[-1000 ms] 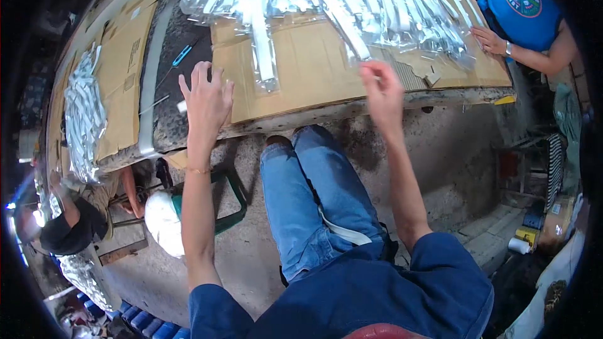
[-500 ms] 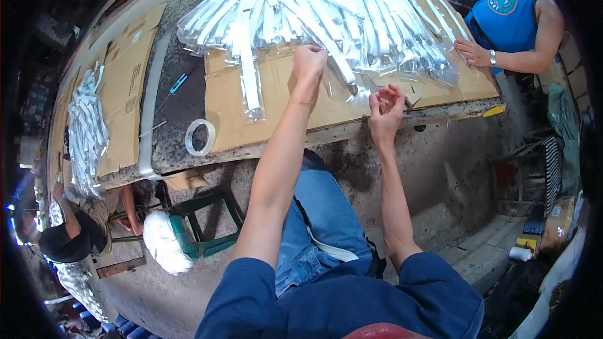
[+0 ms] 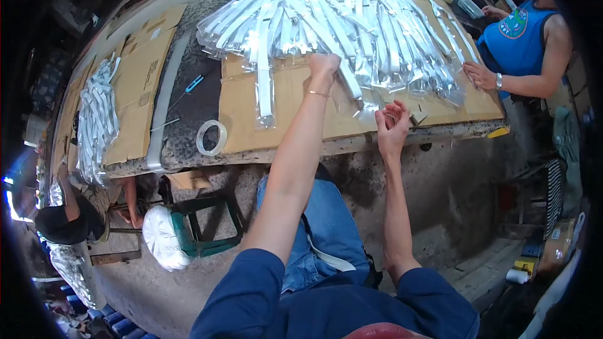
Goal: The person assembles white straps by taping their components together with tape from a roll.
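My left hand [image 3: 325, 67] is closed at the front edge of a heap of white strips in clear plastic sleeves [image 3: 292, 16]. What its fingers hold, if anything, is hidden. One sleeved strip [image 3: 349, 81] slants down just to the right of that hand, its lower end over the cardboard [image 3: 301, 119]. Palm up at the table's front edge, my right hand [image 3: 392, 127] has its fingers loosely curled and apart, with nothing seen in them. Shiny clear plastic [image 3: 367, 114] lies just left of it. Another sleeved strip [image 3: 264, 91] sticks out toward me on the left.
A tape roll [image 3: 211, 137] and a blue-handled tool [image 3: 194, 83] lie left of the cardboard. Farther left is a second bundle of strips [image 3: 98, 119]. At right, a co-worker in a blue top [image 3: 518, 34] rests a hand [image 3: 480, 75] by the heap. A green stool [image 3: 217, 226] stands below.
The view has shifted, so the table sits slightly lower and farther right. Both my hands keep nearly the same places against the strips and table edge.
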Motion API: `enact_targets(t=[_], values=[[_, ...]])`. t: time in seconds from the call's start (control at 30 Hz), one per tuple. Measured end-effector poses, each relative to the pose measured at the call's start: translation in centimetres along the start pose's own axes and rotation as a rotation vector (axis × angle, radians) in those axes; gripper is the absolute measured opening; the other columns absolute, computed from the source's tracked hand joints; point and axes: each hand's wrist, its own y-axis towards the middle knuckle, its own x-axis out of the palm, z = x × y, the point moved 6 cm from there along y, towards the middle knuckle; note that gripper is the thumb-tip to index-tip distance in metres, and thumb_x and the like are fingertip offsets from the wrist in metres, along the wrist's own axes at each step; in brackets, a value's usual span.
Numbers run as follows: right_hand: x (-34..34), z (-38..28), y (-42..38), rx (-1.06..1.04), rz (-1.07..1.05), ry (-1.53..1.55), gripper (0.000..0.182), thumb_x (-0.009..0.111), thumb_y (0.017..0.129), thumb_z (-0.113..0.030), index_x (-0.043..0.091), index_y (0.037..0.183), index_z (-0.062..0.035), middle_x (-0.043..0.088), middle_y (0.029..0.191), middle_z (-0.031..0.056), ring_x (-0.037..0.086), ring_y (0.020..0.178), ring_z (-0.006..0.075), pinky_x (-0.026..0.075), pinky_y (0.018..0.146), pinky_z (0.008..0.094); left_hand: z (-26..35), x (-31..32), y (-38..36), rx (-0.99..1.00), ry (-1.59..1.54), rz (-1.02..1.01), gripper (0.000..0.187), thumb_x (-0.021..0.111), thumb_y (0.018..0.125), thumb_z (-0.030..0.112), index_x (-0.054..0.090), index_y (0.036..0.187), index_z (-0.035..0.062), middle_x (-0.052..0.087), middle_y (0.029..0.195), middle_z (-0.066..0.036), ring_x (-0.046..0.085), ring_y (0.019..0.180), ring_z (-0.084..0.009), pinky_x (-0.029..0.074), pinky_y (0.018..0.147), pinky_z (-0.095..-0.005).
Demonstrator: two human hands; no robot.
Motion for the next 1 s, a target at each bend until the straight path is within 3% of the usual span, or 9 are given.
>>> enact_targets(t=[0.13, 0.2, 0.4, 0.53, 0.57, 0.63, 0.83, 0.93, 1.0], values=[[-0.1, 0.9, 0.1, 0.014, 0.011, 0.077, 0.049, 0.070, 0.082, -0.003, 0.045, 0.124, -0.0007, 0.055, 0.107, 0.0096, 0.057, 0.092, 0.0144, 0.051, 0.080, 0.0266, 6.1, -5.0, -5.3, 0.072, -0.073, 0.012, 0.021, 0.057, 0.077, 0.011, 0.062, 0.080, -0.0084, 0.065, 0.073, -0.013, 0.066, 0.069, -0.0238, 0.051, 0.064, -0.0337], [0.0, 0.0, 0.0, 0.019, -0.022, 0.069, 0.051, 0.071, 0.082, -0.005, 0.044, 0.125, -0.0017, 0.055, 0.107, 0.0097, 0.056, 0.095, 0.0150, 0.050, 0.084, 0.0282, 6.4, -5.3, -5.6, -0.001, -0.592, -0.390, 0.030, 0.052, 0.087, 0.017, 0.055, 0.103, -0.0085, 0.067, 0.088, -0.017, 0.067, 0.076, -0.0306, 0.054, 0.071, -0.0407], [4.0, -2.5, -0.1, 0.018, -0.291, 0.286, 0.074, 0.072, 0.081, -0.008, 0.025, 0.137, -0.0067, 0.047, 0.123, 0.0132, 0.053, 0.112, 0.0207, 0.045, 0.093, 0.0346, 7.4, -7.3, -12.8, -0.041, -0.901, -0.791, 0.048, 0.045, 0.096, 0.027, 0.039, 0.128, -0.0078, 0.054, 0.123, -0.027, 0.058, 0.109, -0.0402, 0.051, 0.090, -0.0558], [7.9, -5.6, -1.5, -0.112, -0.495, 0.351, 0.078, 0.070, 0.083, -0.006, 0.017, 0.139, -0.0100, 0.043, 0.130, 0.0148, 0.056, 0.112, 0.0233, 0.048, 0.090, 0.0347, 5.6, -6.4, -13.5, -0.231, -1.146, -0.865, 0.056, 0.047, 0.093, 0.010, 0.023, 0.142, 0.0001, 0.043, 0.137, -0.025, 0.047, 0.124, -0.0429, 0.044, 0.101, -0.0560], [7.9, -5.4, -2.1, 0.036, -0.500, 0.551, 0.077, 0.069, 0.083, -0.006, 0.016, 0.139, -0.0108, 0.043, 0.130, 0.0153, 0.058, 0.109, 0.0238, 0.050, 0.088, 0.0339, 5.6, -6.8, -13.5, -0.046, -0.950, -0.770, 0.061, 0.048, 0.088, -0.001, 0.022, 0.142, 0.0017, 0.042, 0.136, -0.025, 0.047, 0.123, -0.0440, 0.045, 0.102, -0.0539], [7.6, -5.6, -3.6, 0.236, -0.463, 0.767, 0.070, 0.067, 0.084, -0.001, 0.020, 0.135, -0.0105, 0.043, 0.127, 0.0155, 0.062, 0.100, 0.0243, 0.054, 0.081, 0.0307, 4.8, -6.6, -13.8, -0.010, -0.919, -0.708, 0.060, 0.046, 0.086, -0.005, 0.022, 0.141, 0.0015, 0.043, 0.135, -0.025, 0.049, 0.121, -0.0440, 0.046, 0.101, -0.0529], [5.9, -5.0, -6.6, 0.268, -0.350, 0.499, 0.065, 0.065, 0.080, 0.009, 0.024, 0.127, -0.0086, 0.043, 0.122, 0.0144, 0.064, 0.090, 0.0212, 0.056, 0.076, 0.0298, 0.2, -4.6, -13.1, -0.092, -1.008, -0.502, 0.067, 0.041, 0.081, -0.011, 0.014, 0.141, 0.0032, 0.045, 0.126, -0.021, 0.056, 0.111, -0.0458, 0.057, 0.085, -0.0492], [5.8, -4.3, -6.3, 0.315, -0.327, 0.484, 0.063, 0.063, 0.080, 0.011, 0.026, 0.126, -0.0077, 0.042, 0.122, 0.0146, 0.064, 0.087, 0.0201, 0.057, 0.073, 0.0285, -0.1, -5.3, -13.5, 0.001, -0.672, -0.280, 0.062, 0.045, 0.083, -0.008, 0.019, 0.139, 0.0008, 0.049, 0.122, -0.024, 0.057, 0.112, -0.0415, 0.054, 0.089, -0.0456], [5.9, -4.2, -6.0, 0.332, -0.309, 0.487, 0.061, 0.063, 0.080, 0.012, 0.027, 0.125, -0.0072, 0.042, 0.122, 0.0146, 0.063, 0.086, 0.0200, 0.057, 0.072, 0.0279, 1.0, -7.6, -14.5, 0.319, 0.032, -0.040, 0.055, 0.048, 0.085, -0.005, 0.029, 0.135, -0.0014, 0.052, 0.120, -0.025, 0.056, 0.114, -0.0386, 0.048, 0.094, -0.0415]])
